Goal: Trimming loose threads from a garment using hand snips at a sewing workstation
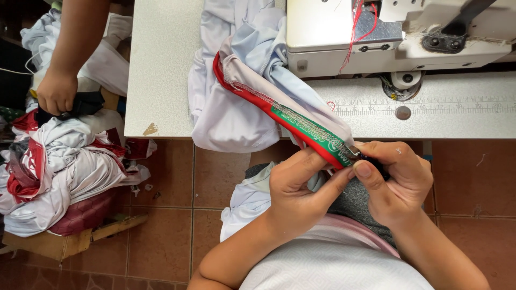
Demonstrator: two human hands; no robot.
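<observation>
- Under me lies a floor of reddish-brown tiles [172,225] with pale grout lines, a few scraps scattered on it.
- My white speckled worktable [161,64] runs across the top, with a chipped spot near its front edge.
- A ruler strip [430,106] is set into the table's surface at my right.
- To my left, a flat cardboard piece [59,243] rests on the tiles.
- Light is even and soft.

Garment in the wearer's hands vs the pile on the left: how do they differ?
The held garment is a single piece, draped off the sewing table; the pile is many pieces heaped on a cardboard box. Left hand and right hand pinch the garment's red-green trim; another person's hand is at the pile. Both: white with red.
</observation>
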